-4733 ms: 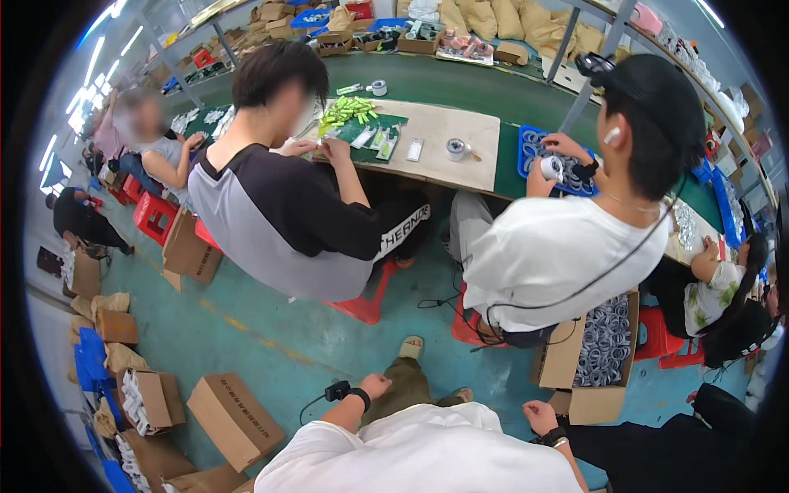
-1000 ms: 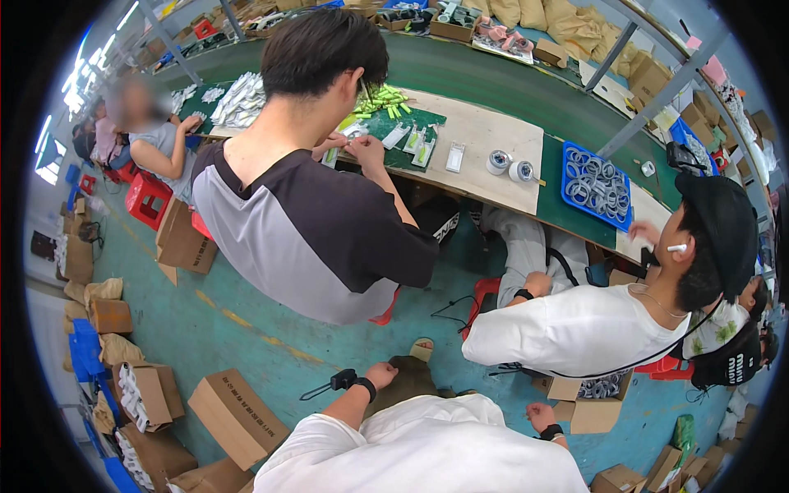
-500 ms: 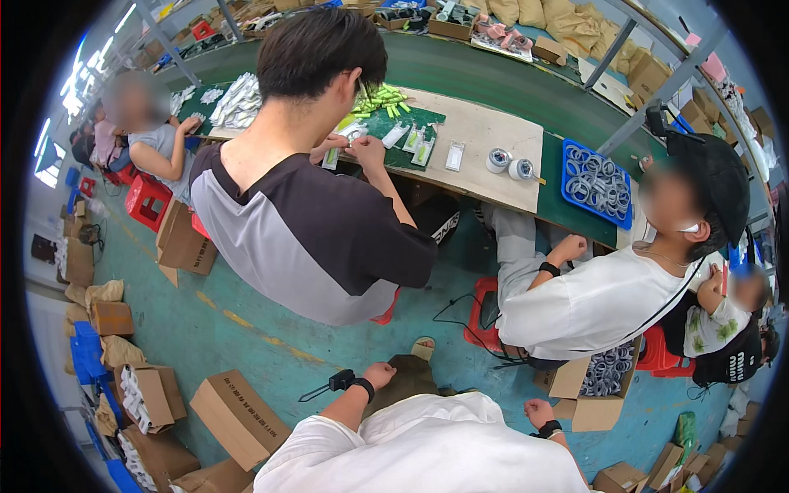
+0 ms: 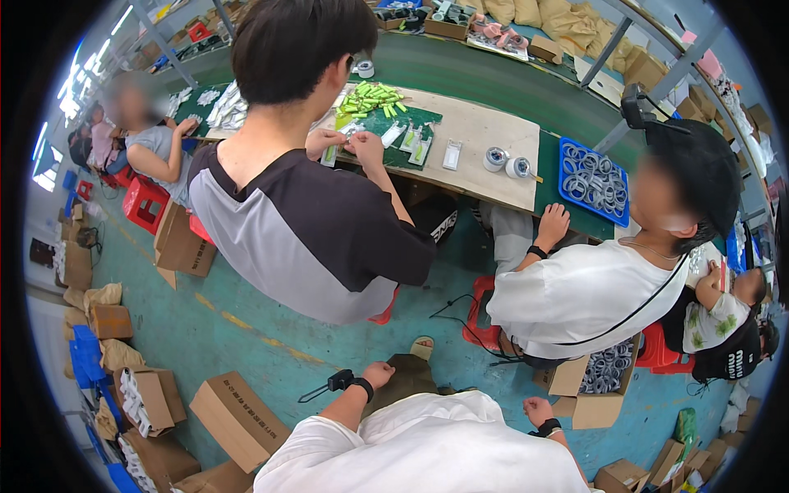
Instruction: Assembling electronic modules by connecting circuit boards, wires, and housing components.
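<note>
My left hand [image 4: 379, 374] is loosely closed beside my dark trouser leg [image 4: 404, 380], and nothing shows in it. A black band with a small black device [image 4: 339, 380] is strapped round that wrist. On the other side my right hand [image 4: 537, 409] hangs with curled fingers, apart from the nearby open carton [image 4: 604, 409] of grey rings; I see nothing in it. This wrist also wears a black band [image 4: 546, 428]. Both hands are away from the workbench [image 4: 493, 123], where a co-worker in a black and grey shirt [image 4: 316, 222] handles small white parts.
Another person in a white shirt [image 4: 575, 283] sits at the right, near a blue tray [image 4: 562, 182] of grey rings. Lime-green pieces [image 4: 370, 99] lie on the bench. Red stools [image 4: 485, 316], a loose cable [image 4: 460, 311] and cardboard boxes [image 4: 238, 419] stand around on the floor.
The person in white has leaned and raised a hand to the bench edge by the blue tray. The nearer co-worker's head has shifted left. My hands have barely moved.
</note>
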The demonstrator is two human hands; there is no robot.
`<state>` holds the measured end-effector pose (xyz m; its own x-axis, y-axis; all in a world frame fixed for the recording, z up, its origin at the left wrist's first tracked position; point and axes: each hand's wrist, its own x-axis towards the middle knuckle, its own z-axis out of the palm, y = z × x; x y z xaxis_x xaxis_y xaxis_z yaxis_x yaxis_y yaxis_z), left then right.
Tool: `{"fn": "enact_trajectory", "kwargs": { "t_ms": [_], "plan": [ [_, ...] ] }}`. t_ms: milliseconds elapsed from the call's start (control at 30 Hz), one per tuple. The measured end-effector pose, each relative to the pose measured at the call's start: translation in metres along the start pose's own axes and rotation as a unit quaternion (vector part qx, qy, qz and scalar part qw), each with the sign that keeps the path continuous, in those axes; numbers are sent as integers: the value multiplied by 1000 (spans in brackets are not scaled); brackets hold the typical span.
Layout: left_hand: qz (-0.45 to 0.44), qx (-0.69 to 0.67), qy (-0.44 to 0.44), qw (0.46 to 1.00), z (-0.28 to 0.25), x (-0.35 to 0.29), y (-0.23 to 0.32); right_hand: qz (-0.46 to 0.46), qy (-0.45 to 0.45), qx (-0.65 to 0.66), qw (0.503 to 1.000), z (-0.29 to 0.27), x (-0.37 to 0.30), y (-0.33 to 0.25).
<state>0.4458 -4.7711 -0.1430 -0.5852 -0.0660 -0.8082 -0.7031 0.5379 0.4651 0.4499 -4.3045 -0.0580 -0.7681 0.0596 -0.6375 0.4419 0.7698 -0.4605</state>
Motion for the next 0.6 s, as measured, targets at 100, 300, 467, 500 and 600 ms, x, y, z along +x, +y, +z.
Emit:
{"fn": "enact_trajectory", "kwargs": {
  "t_ms": [100, 300, 467, 500, 600],
  "plan": [
    [-5, -9, 1, 1000, 4, 3, -3, -1, 2, 4, 1000, 0, 0, 4],
    [5, -29, 18, 999, 6, -4, -17, -127, -49, -35, 990, -16, -16, -115],
    [63, -66, 52, 994, -9, -33, 23, -264, -141, 125, 946, -3, 24, -252],
    [91, -90, 60, 990, -17, -37, 47, -315, -122, 146, 930, 7, 49, -267],
    [146, -192, 53, 969, -43, -63, 108, -365, -58, 190, 910, 7, 79, -357]
  ]
}}
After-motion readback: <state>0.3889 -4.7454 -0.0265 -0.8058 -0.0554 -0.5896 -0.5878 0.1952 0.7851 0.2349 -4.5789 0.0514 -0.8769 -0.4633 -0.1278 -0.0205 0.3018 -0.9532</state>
